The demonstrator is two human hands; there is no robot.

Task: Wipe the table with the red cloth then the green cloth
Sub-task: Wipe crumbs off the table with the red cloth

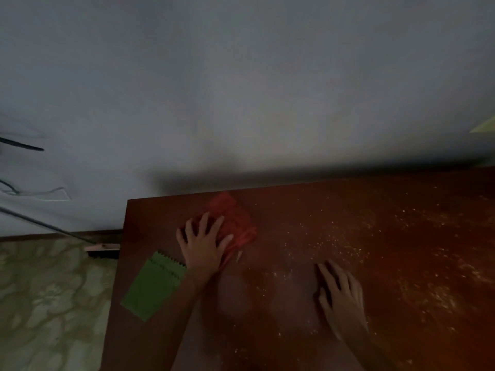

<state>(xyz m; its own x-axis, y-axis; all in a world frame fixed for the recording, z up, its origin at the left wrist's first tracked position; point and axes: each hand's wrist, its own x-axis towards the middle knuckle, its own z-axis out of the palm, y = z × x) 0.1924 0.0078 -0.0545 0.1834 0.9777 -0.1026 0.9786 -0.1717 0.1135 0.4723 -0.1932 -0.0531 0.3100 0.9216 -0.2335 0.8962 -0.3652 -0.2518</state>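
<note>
Your left hand [203,245], fingers spread, presses red cloth [235,223] flat near tabletop [401,210] far-left corner; right hand [340,295] open, flat. Risk: crumbs [334,242] swept off far edge, green cloth [154,285] nudged off left edge.

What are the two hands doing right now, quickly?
Left hand: open, fingers spread, pressing flat on the crumpled red cloth.
Right hand: open, holding nothing, palm down on the crumb-strewn brown wooden table.

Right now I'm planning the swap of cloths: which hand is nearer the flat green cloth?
Left. The left hand presses the crumpled red cloth, its wrist right beside the flat green cloth. The right hand rests flat on the brown wooden table, well right of it.
</note>
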